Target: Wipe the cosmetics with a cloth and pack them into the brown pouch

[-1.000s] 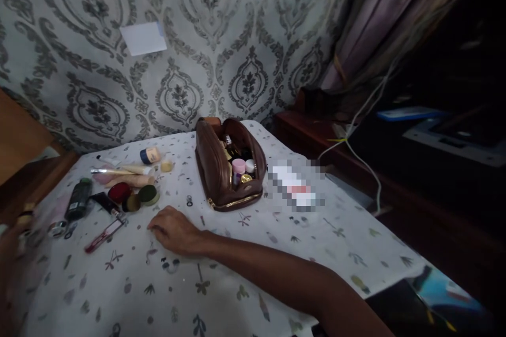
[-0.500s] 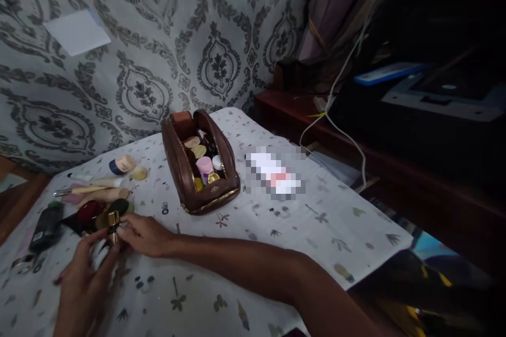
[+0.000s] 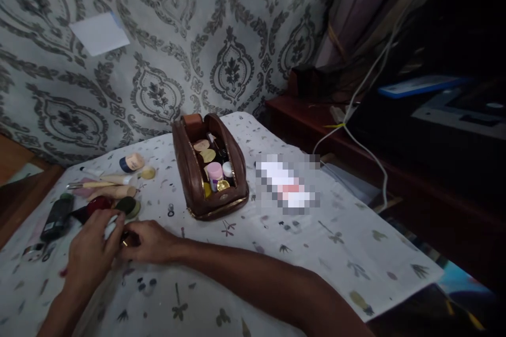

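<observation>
My left hand (image 3: pixel 93 247) and my right hand (image 3: pixel 150 242) meet low over the left side of the table, fingers closed. Between them is a small gold-capped cosmetic container (image 3: pixel 125 242), mostly covered by the fingers. A pale patch shows between my left thumb and forefinger; I cannot make out what it is. Just beyond the hands lie a dark red round item (image 3: pixel 98 204) and a dark green round lid or compact (image 3: pixel 126 206). An unzipped brown makeup bag (image 3: pixel 179 168) stands in the middle, with several jars and tubes inside, among them a pink-lidded jar (image 3: pixel 215 170).
A dark bottle (image 3: pixel 58 218), makeup brushes (image 3: pixel 95 183), a navy-and-beige jar (image 3: pixel 132 162) and a small yellowish lid (image 3: pixel 148 172) lie on the left. Right of the bag is a blurred-out white item (image 3: pixel 286 184). A white cable (image 3: pixel 371 155) hangs by the dark red furniture (image 3: pixel 284 113).
The view has shifted, so things appear farther right. My fingers have closed around the gold-capped container, which showed upright between the hands before and is now largely hidden.
</observation>
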Action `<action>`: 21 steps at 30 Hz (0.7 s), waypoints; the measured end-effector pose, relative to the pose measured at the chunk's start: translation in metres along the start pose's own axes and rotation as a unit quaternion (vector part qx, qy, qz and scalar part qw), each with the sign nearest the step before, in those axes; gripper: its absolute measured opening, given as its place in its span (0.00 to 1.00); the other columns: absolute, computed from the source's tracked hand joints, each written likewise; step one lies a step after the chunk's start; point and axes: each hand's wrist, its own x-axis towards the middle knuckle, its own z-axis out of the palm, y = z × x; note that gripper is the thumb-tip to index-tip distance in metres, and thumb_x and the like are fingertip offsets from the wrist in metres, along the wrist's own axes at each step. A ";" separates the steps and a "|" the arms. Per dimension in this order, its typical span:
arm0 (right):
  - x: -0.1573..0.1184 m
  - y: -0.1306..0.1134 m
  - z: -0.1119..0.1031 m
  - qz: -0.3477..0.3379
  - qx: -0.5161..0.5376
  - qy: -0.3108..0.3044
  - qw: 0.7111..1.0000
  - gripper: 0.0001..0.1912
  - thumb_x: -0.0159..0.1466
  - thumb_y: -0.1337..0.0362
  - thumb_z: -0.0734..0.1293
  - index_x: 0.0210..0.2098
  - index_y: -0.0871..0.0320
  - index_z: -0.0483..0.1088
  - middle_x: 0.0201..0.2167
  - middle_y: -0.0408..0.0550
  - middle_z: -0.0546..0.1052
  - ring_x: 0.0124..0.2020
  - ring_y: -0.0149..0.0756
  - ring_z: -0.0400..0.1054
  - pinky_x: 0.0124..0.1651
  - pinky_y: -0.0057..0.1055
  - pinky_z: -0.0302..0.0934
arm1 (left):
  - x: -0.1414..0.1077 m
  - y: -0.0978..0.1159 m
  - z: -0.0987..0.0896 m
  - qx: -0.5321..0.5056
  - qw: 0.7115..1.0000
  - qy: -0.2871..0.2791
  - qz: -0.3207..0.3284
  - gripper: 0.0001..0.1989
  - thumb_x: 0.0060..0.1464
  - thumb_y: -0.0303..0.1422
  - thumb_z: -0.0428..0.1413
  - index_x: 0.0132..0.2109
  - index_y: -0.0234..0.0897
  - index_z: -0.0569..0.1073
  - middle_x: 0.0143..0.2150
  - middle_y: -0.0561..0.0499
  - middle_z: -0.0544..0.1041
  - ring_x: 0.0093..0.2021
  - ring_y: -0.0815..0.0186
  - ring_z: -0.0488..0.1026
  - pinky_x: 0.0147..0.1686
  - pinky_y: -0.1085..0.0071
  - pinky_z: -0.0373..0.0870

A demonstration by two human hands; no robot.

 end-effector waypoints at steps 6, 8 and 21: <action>-0.004 -0.001 0.003 -0.029 -0.092 -0.009 0.995 0.13 0.58 0.61 0.73 0.42 0.58 0.73 0.29 0.38 0.73 0.29 0.29 0.66 0.32 0.22 0.57 | 0.011 -0.011 -0.004 -0.068 0.995 -0.016 -0.074 0.18 0.54 0.50 0.48 0.35 0.40 0.71 0.31 0.51 0.78 0.30 0.61 0.74 0.32 0.69 0.66; -0.006 -0.003 0.002 -0.051 -0.125 -0.026 0.991 0.15 0.60 0.60 0.72 0.45 0.58 0.73 0.35 0.42 0.77 0.35 0.33 0.71 0.36 0.23 0.60 | 0.012 -0.013 -0.011 -0.146 0.984 -0.042 -0.089 0.19 0.50 0.51 0.52 0.34 0.40 0.72 0.32 0.52 0.77 0.32 0.61 0.74 0.32 0.70 0.67; -0.008 -0.002 0.003 -0.072 -0.136 -0.045 0.987 0.19 0.60 0.61 0.73 0.49 0.57 0.70 0.36 0.41 0.76 0.37 0.32 0.71 0.39 0.22 0.60 | -0.012 -0.017 -0.005 -0.347 0.913 -0.052 -0.209 0.23 0.56 0.56 0.50 0.38 0.40 0.73 0.25 0.54 0.69 0.21 0.66 0.68 0.18 0.71 0.65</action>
